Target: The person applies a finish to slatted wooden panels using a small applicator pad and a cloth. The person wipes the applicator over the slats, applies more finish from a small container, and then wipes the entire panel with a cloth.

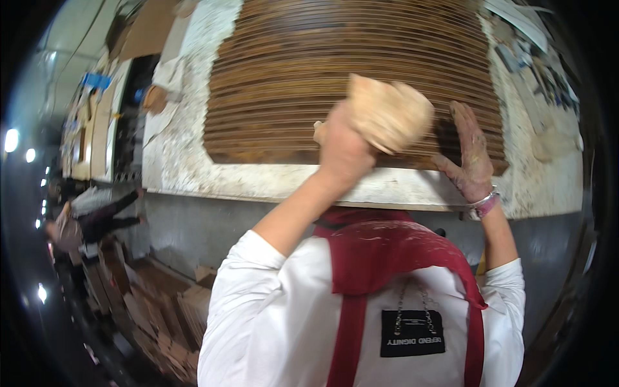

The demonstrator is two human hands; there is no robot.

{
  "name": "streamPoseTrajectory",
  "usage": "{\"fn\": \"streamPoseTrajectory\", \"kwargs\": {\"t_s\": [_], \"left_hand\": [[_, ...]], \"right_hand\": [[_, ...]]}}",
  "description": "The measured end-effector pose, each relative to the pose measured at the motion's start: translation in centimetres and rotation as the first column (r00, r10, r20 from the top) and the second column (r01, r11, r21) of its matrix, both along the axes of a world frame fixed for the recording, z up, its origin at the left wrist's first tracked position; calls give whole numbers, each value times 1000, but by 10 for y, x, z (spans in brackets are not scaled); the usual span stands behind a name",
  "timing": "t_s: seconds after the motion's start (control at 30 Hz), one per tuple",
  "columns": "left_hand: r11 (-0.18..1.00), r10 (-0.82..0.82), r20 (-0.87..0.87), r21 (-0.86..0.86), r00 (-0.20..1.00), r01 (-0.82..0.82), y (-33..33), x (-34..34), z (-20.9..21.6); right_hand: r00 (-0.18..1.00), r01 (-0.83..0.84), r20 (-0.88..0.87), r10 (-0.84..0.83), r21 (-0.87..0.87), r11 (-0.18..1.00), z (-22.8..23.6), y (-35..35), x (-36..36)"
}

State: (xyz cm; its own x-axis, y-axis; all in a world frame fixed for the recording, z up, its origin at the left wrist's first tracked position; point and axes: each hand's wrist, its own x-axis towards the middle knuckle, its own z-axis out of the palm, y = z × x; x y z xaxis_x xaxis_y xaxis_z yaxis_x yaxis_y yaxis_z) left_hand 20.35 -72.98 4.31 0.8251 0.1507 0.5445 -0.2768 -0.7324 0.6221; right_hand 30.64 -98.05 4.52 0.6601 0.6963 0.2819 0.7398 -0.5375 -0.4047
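Observation:
A wide brown panel of ridged wooden slats [290,97] lies on the worktable, its slats running left to right. Over its lower middle, my left hand [345,145] is closed around a crumpled tan cloth [390,116], slightly blurred by motion. Whether the cloth presses on the slats I cannot tell. At the panel's near right corner is my right hand [472,155], fingers stretched out and thumb apart, with brownish stains on the skin. It holds nothing and appears to lie on the panel's edge.
The white, stained worktable [187,174] borders the panel. Several hand tools [545,74] lie along its right side. A round brown container [155,100] stands at the left edge. Stacked wooden boards [155,303] are on the floor at lower left, and another person [84,222] is beyond them.

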Motion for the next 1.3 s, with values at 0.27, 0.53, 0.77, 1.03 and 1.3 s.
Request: {"fn": "streamPoseTrajectory", "kwargs": {"t_s": [0.27, 0.53, 0.77, 1.03, 1.3], "left_hand": [[880, 159, -216, 473, 963, -40, 37, -47, -100], [566, 822, -152, 114, 548, -817, 321, -166, -89], [841, 266, -167, 521, 949, -144, 99, -53, -64], [669, 722, -333, 109, 607, -735, 301, -143, -88], [818, 332, -212, 549, 919, -169, 128, -25, -25]], "right_hand": [[954, -238, 76, 289, -392, 889, -50, 29, 22], [958, -225, 69, 278, -420, 879, -56, 34, 25], [966, -191, 73, 247, -443, 876, -52, 35, 22], [960, -208, 88, 267, -418, 884, -52, 35, 22], [926, -298, 52, 373, -501, 813, -29, 57, 29]]}}
